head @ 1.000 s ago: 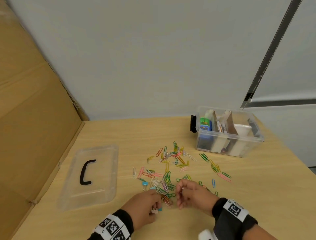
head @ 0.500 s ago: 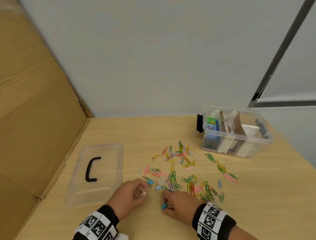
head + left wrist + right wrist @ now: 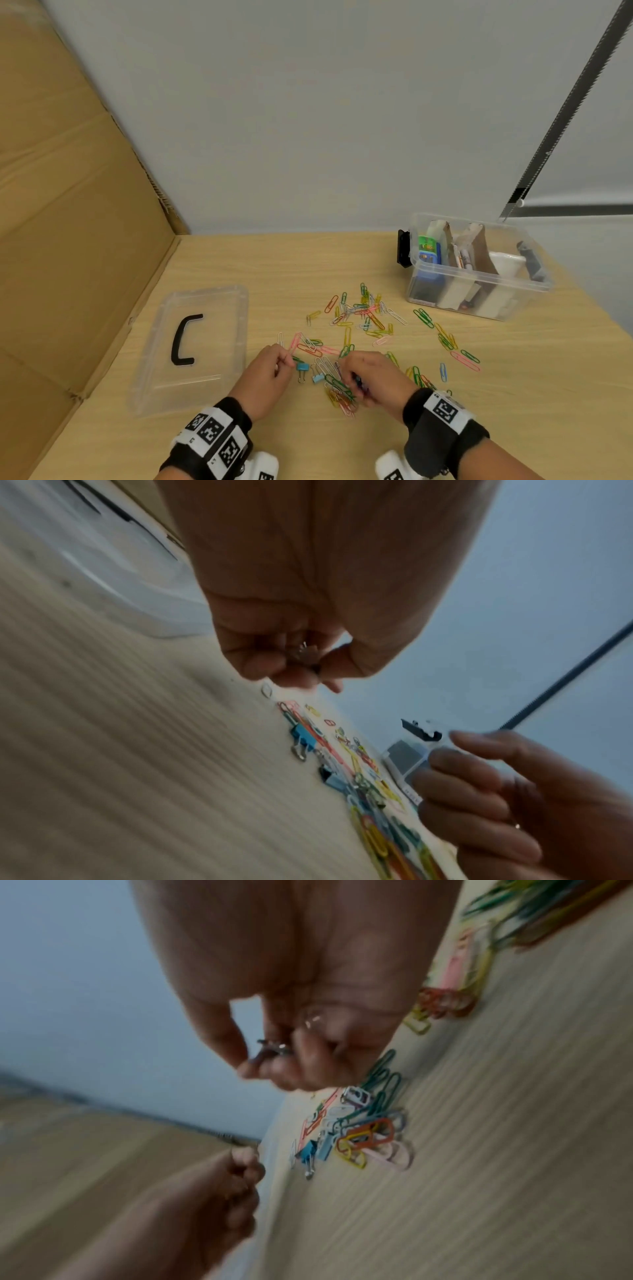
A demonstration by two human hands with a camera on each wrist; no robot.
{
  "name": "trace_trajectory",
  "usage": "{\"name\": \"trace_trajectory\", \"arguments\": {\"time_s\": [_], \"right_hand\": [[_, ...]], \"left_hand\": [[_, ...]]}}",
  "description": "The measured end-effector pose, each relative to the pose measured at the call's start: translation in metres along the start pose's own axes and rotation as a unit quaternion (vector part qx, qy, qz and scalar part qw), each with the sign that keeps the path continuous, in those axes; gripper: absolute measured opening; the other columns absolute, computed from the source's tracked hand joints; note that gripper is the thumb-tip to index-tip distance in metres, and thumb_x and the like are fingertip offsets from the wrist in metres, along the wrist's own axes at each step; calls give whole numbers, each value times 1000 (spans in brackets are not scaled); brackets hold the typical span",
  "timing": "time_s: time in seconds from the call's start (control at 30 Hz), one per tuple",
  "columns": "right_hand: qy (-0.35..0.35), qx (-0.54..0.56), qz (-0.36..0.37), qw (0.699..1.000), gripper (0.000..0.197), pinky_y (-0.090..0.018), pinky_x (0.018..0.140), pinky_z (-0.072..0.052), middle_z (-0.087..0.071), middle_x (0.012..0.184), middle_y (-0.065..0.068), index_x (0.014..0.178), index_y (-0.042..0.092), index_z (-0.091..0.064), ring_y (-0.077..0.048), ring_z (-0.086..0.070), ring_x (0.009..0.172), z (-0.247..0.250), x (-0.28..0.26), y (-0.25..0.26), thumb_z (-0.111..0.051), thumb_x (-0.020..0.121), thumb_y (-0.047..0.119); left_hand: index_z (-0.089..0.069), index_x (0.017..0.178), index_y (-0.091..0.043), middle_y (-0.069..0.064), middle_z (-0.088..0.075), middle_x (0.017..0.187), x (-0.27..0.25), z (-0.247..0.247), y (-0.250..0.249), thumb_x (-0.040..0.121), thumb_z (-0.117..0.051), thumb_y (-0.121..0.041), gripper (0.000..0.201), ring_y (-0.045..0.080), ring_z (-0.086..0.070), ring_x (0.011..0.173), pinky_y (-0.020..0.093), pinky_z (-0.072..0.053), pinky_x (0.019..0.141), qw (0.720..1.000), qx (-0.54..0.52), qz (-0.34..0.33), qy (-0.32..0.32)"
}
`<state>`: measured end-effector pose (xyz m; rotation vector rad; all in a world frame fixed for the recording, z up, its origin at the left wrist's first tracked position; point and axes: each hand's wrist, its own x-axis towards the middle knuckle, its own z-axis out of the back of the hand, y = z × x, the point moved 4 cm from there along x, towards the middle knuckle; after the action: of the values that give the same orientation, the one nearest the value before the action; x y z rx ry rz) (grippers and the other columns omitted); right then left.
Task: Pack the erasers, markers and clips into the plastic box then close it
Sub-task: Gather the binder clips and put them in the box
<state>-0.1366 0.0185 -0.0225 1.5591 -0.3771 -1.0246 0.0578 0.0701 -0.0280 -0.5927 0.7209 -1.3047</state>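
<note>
Clear, thin-walled plastic forms the box [image 3: 479,274], a lidless rectangular tub with a black latch on its left end, standing at the far right of the pale wood-grain table [image 3: 513,394]. Inside it stand brown cardboard dividers, a blue and green packet and white blocks; print on them is too small to read. Left of the box, well apart, the matching clear lid [image 3: 219,342] lies flat with its curved black handle up, next to a corrugated cardboard wall [image 3: 68,240].

Between lid and box, nearer the person, coloured wire paper clips [image 3: 356,318] lie scattered: green, yellow, pink, red, white and blue loops, some tangled in a heap. Two small blue binder clips [image 3: 302,368] with silver wire arms sit among them.

On the lid side of the heap, the left hand [image 3: 270,377] is curled, thumb and fingertips pressed together around small metal pieces; the left wrist view shows a glint of silver wire in the pinch, but what exactly it is I cannot tell. On the box side of the heap, the right hand [image 3: 373,380] is also curled over the clips, thumb and forefinger pinching a small dark clip with silver wire [image 3: 270,1049]. Both wrists wear black bands bearing black-and-white square code markers, with no readable writing.
</note>
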Motion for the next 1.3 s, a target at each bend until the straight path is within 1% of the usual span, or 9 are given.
{"name": "trace_trajectory", "arguments": {"time_s": [0.07,0.17,0.23,0.3,0.77,0.9,1.13,1.2,1.3], "right_hand": [[-31,-187,53,980,26,-29,58,-50,-54,64,3,67,23,-52,-12,-52,57,-5,5,5,-53,93,26],[-19,-459,106,882,10,-30,60,-44,-57,74,5,98,27,-53,-16,-56,67,-23,8,13,-50,91,33],[-6,-558,115,822,23,-29,62,-39,-62,90,-2,116,26,-47,-24,-59,81,-31,13,15,-45,93,31],[3,-590,107,800,26,-31,65,-38,-63,105,-7,119,24,-45,-29,-60,92,-37,19,14,-43,93,27],[-20,-606,59,793,32,-33,67,-40,-63,109,-12,117,9,-46,-32,-62,95,-45,26,13,-43,95,33],[-5,-632,66,772,33,-31,58,-36,-64,105,-14,116,4,-45,-33,-63,90,-51,24,18,-44,91,25],[-18,-651,76,755,30,-26,46,-24,-65,101,-15,117,3,-44,-30,-54,73,-49,23,23,-42,92,19],[-37,-637,81,765,28,-25,45,-20,-65,100,-14,116,5,-45,-33,-61,79,-46,24,25,-41,93,18],[-55,-567,83,817,21,-30,50,-34,-60,86,-9,109,10,-45,-27,-53,69,-35,23,27,-40,93,23]], "left_hand": [[-55,93,-14,-1,-55,90,4,-2,-1,95,-43,-18,13,9,-47,70,21,-40,67,999,35,11,-16],[-54,98,-21,-6,-52,96,9,-3,-8,93,-49,-23,7,-1,-49,72,13,-39,66,996,89,-9,-19],[-53,104,-24,-9,-49,101,12,-7,-10,91,-54,-24,13,1,-52,77,16,-43,72,992,125,-21,0],[-52,107,-24,-10,-47,102,13,-10,-13,90,-56,-25,18,7,-55,85,23,-47,76,986,164,-29,11],[-45,98,-26,-4,-50,112,9,-14,-6,83,-62,-28,22,13,-57,98,26,-48,87,983,175,-3,56],[-52,108,-24,-6,-45,108,7,-17,-3,81,-61,-25,29,12,-55,100,24,-47,89,981,176,4,82],[-46,86,-31,-4,-51,104,5,-12,-4,79,-61,-20,20,13,-56,94,24,-48,86,986,140,15,92],[-44,81,-32,-2,-58,100,4,-11,-6,79,-61,-18,22,14,-58,92,26,-48,83,988,123,15,88],[-45,81,-29,2,-64,96,3,-8,-7,84,-59,-16,19,14,-57,86,25,-47,80,991,102,15,85]]}}
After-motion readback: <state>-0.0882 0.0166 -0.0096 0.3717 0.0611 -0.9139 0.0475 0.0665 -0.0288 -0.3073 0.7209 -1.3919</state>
